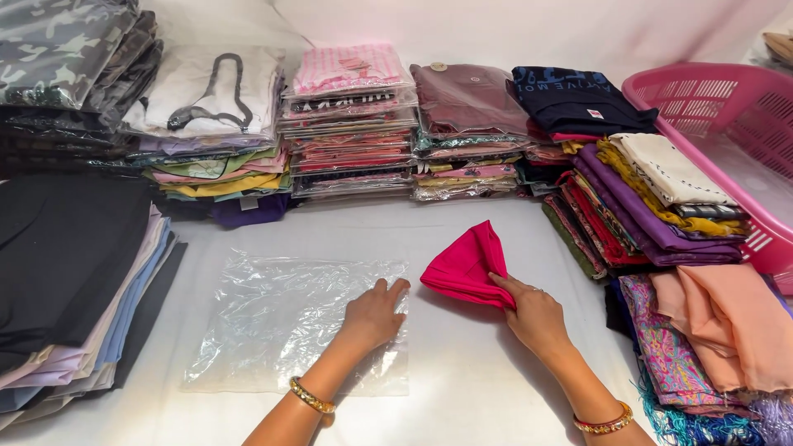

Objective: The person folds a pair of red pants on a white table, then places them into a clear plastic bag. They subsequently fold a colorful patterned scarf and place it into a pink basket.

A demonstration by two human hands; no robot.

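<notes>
The right hand's fingers [505, 287] pinch the near edge of a folded bright pink cloth [467, 263], which lies on the white tabletop [462, 372] just right of a flat clear plastic bag [281, 318]. The left hand's fingers [388, 291] lie flat, close together, pressing down on that bag's right edge. Behind the bag stand stacks of bagged folded clothes [351, 116], and a pink plastic basket [727, 116] sits far to its right.
</notes>
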